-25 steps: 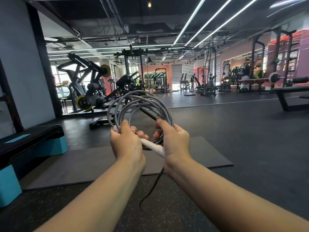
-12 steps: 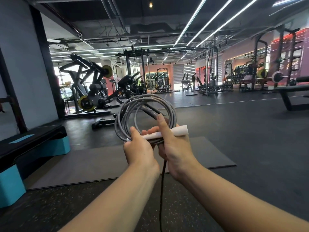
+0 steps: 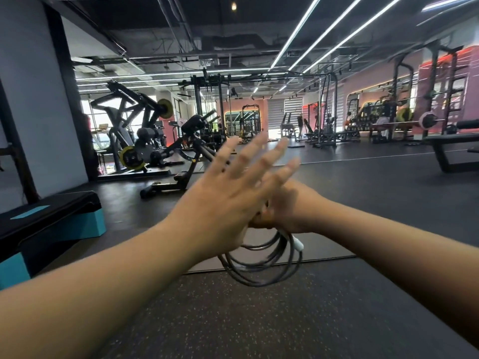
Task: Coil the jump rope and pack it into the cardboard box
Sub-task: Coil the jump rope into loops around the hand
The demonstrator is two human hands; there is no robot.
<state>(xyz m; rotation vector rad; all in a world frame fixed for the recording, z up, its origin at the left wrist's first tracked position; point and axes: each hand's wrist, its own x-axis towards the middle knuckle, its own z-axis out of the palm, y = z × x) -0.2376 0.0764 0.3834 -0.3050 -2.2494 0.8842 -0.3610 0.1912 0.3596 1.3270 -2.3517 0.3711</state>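
Note:
The grey jump rope (image 3: 261,268) hangs as a coil of several loops below my hands, with a white handle (image 3: 296,243) showing at its right side. My right hand (image 3: 295,208) is closed around the top of the coil and holds it. My left hand (image 3: 233,187) is in front of the right one, flat with fingers spread and blurred, holding nothing. It hides the spot where the right hand grips the rope. No cardboard box is in view.
A black and teal step platform (image 3: 49,224) stands at the left. A grey floor mat (image 3: 331,251) lies behind the hands. Weight machines (image 3: 145,141) and racks (image 3: 326,117) fill the back, and a bench (image 3: 451,151) stands at the right on the dark rubber floor.
The coil has dropped from upright above the hands to hanging below them. My left hand let go of the rope and opened, crossing in front of the right hand.

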